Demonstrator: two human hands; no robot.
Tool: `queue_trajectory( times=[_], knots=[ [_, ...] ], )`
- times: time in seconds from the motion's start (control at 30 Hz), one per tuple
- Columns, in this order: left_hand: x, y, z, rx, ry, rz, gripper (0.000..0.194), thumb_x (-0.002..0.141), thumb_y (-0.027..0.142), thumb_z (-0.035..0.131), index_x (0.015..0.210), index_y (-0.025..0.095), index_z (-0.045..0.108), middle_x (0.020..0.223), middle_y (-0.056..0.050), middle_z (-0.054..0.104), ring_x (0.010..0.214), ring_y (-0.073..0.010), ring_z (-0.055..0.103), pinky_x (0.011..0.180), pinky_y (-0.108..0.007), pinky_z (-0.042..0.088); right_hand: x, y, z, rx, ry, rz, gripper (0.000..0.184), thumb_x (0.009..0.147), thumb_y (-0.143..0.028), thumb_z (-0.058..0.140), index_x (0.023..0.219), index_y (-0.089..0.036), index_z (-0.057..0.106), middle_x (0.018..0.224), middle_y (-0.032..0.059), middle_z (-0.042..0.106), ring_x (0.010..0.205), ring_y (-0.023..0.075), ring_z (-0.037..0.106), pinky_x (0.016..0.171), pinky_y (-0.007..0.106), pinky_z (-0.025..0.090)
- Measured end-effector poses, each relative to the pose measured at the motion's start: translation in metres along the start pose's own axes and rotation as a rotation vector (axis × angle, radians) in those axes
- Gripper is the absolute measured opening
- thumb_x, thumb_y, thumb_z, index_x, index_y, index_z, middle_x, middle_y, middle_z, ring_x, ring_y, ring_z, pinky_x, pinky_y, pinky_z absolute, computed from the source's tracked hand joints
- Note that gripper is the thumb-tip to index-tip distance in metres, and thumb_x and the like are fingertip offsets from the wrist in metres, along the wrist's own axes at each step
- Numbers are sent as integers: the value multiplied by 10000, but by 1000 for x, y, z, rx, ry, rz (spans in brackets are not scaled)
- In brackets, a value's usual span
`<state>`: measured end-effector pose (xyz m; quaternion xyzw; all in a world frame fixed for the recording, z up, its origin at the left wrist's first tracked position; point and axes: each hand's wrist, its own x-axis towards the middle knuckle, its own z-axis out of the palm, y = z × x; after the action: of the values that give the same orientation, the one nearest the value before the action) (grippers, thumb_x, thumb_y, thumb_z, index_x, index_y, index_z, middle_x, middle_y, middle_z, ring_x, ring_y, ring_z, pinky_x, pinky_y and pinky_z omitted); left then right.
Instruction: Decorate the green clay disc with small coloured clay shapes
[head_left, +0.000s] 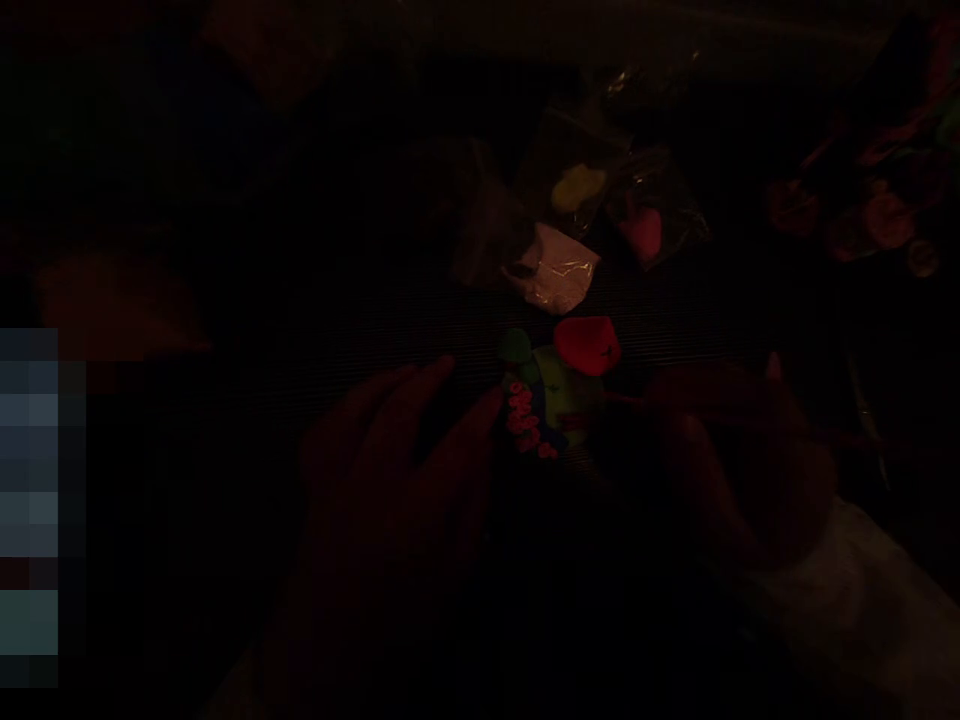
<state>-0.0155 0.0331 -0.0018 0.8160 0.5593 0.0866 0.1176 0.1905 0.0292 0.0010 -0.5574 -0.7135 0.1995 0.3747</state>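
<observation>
The view is very dark. In the middle lies a small figure that looks like modelling clay (562, 385), with a light green body, a dark green lump and a blue strip set with several pink-red curls. A bright red piece (587, 345) with a small dark mark sits at its upper right. My left hand (397, 440) lies to the left with its fingers stretched and apart; one fingertip reaches the figure's left edge, though contact is hard to tell. At the right, my right hand (750, 460) is closed around a thin stick-like tool (626, 399), whose tip points at the figure.
Beyond the figure lie clear packets holding a white lump (561, 270), a yellow lump (577, 187) and a pink lump (643, 232). A slim light object (868, 415) lies right of my right hand. Dim round reddish things (889, 218) sit at the upper right.
</observation>
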Motion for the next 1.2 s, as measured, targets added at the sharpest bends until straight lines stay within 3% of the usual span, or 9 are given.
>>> queue_trajectory(
  times=[0.17, 0.67, 1.2],
  knots=[
    [1, 2, 2, -1, 17, 5, 400, 740, 196, 508, 1129, 282, 472, 1264, -57, 402, 1135, -261, 384, 933, -434, 334, -2, 0, 2, -47, -52, -141, 322, 713, -42, 490, 994, -201, 491, 859, -2, 546, 806, 120, 519, 702, 275, 437],
    [0, 1, 0, -37, 10, 13, 398, 751, 221, 485, 1145, 266, 470, 1264, -75, 404, 1149, -271, 367, 940, -455, 314, -3, 5, -4, -105, -163, -76, 247, 721, -108, 501, 949, -204, 519, 838, 0, 562, 763, 127, 536, 689, 286, 460],
    [1, 0, 2, -24, 47, 51, 402, 742, 221, 500, 1142, 248, 473, 1243, -82, 415, 1128, -275, 382, 927, -451, 323, -2, 4, -4, -133, -138, -136, 234, 739, -97, 487, 957, -181, 495, 836, -8, 541, 757, 94, 520, 681, 237, 451]
  ],
)
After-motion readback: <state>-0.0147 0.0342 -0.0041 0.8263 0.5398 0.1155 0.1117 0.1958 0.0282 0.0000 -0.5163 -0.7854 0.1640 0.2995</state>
